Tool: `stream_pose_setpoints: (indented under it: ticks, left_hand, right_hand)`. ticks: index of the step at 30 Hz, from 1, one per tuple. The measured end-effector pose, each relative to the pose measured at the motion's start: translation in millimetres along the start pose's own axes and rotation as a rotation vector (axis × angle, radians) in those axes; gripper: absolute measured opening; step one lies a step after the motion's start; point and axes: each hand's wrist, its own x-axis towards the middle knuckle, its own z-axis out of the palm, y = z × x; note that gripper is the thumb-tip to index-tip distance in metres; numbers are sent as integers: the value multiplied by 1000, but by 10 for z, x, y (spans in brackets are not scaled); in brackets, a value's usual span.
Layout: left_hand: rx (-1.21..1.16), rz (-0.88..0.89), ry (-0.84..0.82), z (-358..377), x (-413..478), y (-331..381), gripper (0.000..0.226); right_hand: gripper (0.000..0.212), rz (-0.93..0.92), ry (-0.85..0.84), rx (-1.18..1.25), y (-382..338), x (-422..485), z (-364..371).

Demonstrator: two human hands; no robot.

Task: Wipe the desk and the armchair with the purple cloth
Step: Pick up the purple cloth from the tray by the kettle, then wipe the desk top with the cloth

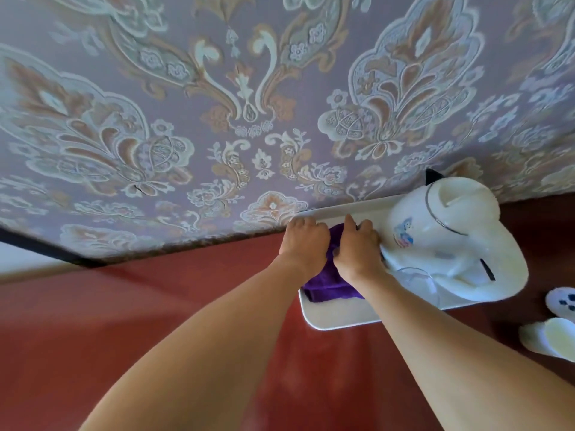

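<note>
The purple cloth (326,284) lies folded on a white tray (339,315) that rests on the reddish-brown desk (155,306), close to the wall. My left hand (303,244) and my right hand (357,247) sit side by side on the far end of the cloth, fingers curled down onto it. Both hands cover much of the cloth, and only its near end and a strip between the hands show. The armchair is not in view.
A white electric kettle (451,237) stands on the right part of the tray, touching my right hand's side. Patterned purple wallpaper (217,119) rises behind the desk. Small white objects (550,334) lie at the desk's right edge.
</note>
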Motion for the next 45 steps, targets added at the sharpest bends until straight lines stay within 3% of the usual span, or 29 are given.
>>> stream_pose_setpoints:
  ticks: [4, 9, 14, 16, 19, 22, 25, 31, 34, 37, 41, 45]
  left_hand:
    - [-281, -13, -1, -193, -202, -66, 23]
    - [-301, 20, -5, -771, -517, -186, 23]
    - [-257, -83, 102, -1594, -1149, -459, 26]
    - [-294, -172, 192, -1920, -1482, -660, 29]
    - [-464, -317, 377, -2379, -2069, -1010, 30]
    - [-580, -443, 581, -2800, -2782, -1405, 23]
    - [-728, -587, 769, -3154, -3561, -1810, 24]
    - [-856, -844, 1149, -3574, -5133, -2589, 38]
    - [-933, -939, 1212, -3567, -5957, -2984, 44]
    - [-1083, -1063, 1142, -3433, -6753, -3396, 49]
    - [-1381, -1161, 975, -3171, -7665, -3849, 63]
    - [-1339, -1212, 1114, -2882, -8297, -4300, 57]
  right_hand:
    - [42, -12, 69, 223, -50, -57, -211]
    - [28, -222, 173, 317, -171, -357, -608]
    - [29, -413, 242, 329, -669, -792, -1303]
    - [38, -468, 223, 416, -984, -955, -1526]
    - [43, -571, 126, 610, -1558, -1254, -1753]
    - [25, -675, 55, 796, -2254, -1673, -1915]
    - [14, -778, -24, 873, -2966, -2171, -1967]
    - [12, -987, -171, 996, -4398, -3403, -1871]
    - [6, -1066, -325, 1055, -5072, -4095, -1686]
    - [6, -1059, -490, 1136, -5690, -4757, -1397]
    - [16, -912, -770, 1229, -6391, -5511, -858]
    - [41, -707, -1035, 1182, -6894, -5971, -342]
